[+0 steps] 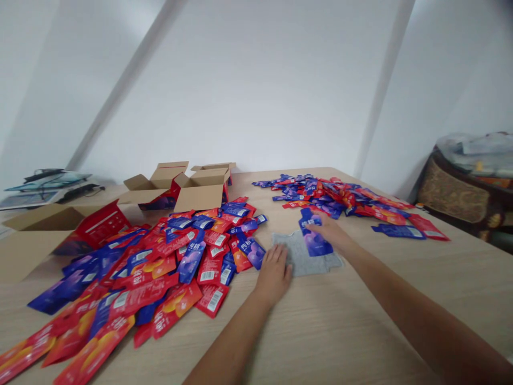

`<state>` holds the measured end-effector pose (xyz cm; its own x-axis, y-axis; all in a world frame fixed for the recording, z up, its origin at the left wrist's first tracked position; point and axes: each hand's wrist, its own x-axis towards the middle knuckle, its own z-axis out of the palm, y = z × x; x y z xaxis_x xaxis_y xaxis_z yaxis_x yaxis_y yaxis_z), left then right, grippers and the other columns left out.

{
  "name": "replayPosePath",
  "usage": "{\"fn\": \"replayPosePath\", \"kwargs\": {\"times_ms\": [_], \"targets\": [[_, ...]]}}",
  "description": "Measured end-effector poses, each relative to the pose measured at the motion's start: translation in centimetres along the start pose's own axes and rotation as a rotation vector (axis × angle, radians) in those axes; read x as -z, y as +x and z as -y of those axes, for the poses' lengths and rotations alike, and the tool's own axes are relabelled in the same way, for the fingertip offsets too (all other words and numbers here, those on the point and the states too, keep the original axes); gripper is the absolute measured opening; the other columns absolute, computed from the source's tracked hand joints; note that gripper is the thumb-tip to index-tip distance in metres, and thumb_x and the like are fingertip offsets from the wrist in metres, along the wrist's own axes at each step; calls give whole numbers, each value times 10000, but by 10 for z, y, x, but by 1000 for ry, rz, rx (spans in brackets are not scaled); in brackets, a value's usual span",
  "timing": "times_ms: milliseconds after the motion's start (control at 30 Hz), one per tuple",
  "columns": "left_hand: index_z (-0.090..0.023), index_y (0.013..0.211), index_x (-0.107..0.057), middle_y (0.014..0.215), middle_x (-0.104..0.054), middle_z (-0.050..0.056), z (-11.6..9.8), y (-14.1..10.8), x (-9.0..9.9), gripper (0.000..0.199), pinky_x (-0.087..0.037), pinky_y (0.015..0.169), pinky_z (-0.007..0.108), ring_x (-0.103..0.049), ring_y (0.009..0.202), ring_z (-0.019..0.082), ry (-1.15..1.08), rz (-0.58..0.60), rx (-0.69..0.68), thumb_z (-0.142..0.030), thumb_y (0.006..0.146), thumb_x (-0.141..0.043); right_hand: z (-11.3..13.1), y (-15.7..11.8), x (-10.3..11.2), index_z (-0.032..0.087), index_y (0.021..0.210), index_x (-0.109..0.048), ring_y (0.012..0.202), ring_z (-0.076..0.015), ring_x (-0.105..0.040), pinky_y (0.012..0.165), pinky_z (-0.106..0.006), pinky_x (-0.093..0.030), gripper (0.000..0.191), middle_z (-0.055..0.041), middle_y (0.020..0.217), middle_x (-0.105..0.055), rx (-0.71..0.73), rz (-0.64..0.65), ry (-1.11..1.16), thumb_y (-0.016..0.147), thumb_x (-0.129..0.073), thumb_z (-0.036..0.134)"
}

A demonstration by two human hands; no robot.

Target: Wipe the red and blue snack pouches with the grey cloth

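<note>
My right hand [326,229] grips a blue-purple pouch [315,240] by its edge, above a grey cloth [300,258] on the table. My left hand [274,274] lies with fingers stretched out at the cloth's left edge. Just left of that hand spreads a big heap of red and blue pouches [192,256], some with barcodes facing up. Beyond my right hand sits a second pile of similar red and blue pouches [310,190].
Open cardboard boxes [200,197] stand at the back left, and another open box [36,246] is nearer on the left. Papers and dark items [48,184] lie at the far left. A patterned chair [455,190] with plastic-wrapped things stands beyond the right table edge.
</note>
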<state>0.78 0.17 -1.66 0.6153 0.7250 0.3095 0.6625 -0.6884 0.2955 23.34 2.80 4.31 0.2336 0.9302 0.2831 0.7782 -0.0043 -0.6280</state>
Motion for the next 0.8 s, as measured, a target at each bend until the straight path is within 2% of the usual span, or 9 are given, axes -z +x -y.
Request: {"fn": "replayPosePath", "kwargs": {"times_ms": [33,100,200,267,333,467,633,700,800], "targets": [[-101,1350,-408,1450,-354,146,-1,0,-1,502,-235,1111,458,-275,1360,254,35,11,25,-323,901,-378,8,-4,-15,178,1354,-370,1022,-177,-585,829,-277,-449,482,-89,1205,-588,-3,63,47,886,-432,277],[-50,1374,-361,1458,-321,185,-2,-1,-3,570,-224,1111,451,-263,1363,278,96,39,35,-359,895,-370,18,-14,-46,151,1339,-401,1115,-195,-528,904,-295,-409,480,-116,1230,-569,-13,132,-31,878,-459,273],[-3,1391,-312,1463,-292,212,-2,-2,-7,623,-201,1117,427,-247,1368,285,163,70,12,-364,885,-356,20,-33,-81,97,1322,-437,1159,-254,-462,974,-361,-335,468,-175,1239,-543,67,117,-296,898,-437,295],[13,1390,-305,1462,-286,222,-3,-3,-9,629,-184,1121,420,-236,1372,285,189,85,0,-364,888,-336,19,-43,-90,102,1323,-447,1130,-270,-452,962,-378,-326,451,-184,1219,-535,113,78,-419,916,-396,289],[12,1388,-310,1466,-277,221,-4,-3,-9,625,-171,1122,427,-221,1377,288,208,99,2,-369,892,-321,17,-47,-88,133,1322,-453,1109,-278,-440,936,-383,-332,435,-175,1211,-521,146,46,-490,921,-379,284],[-26,1379,-340,1471,-283,199,-9,-4,-5,598,-162,1110,472,-201,1380,301,238,122,33,-374,893,-318,1,-39,-64,165,1303,-471,1120,-304,-400,919,-414,-328,410,-178,1225,-482,146,39,-600,906,-401,240],[-59,1362,-380,1441,-351,186,-13,-8,0,593,-239,1065,478,-284,1333,302,210,91,29,-432,908,-298,-22,-25,-33,140,1294,-466,1084,-300,-425,892,-393,-360,430,-192,1187,-481,95,37,-689,864,-442,141],[-81,1363,-387,1434,-367,172,-13,-8,1,613,-266,1046,478,-316,1307,301,191,68,21,-480,907,-291,-19,-23,-26,135,1296,-460,1068,-292,-439,881,-375,-375,444,-187,1172,-489,88,19,-691,853,-441,108],[-97,1368,-389,1442,-359,162,-11,-8,1,647,-280,1032,477,-327,1293,303,167,51,7,-532,900,-284,0,-22,-21,139,1298,-452,1088,-285,-437,904,-370,-373,453,-177,1178,-488,121,-59,-615,847,-441,103]]}}
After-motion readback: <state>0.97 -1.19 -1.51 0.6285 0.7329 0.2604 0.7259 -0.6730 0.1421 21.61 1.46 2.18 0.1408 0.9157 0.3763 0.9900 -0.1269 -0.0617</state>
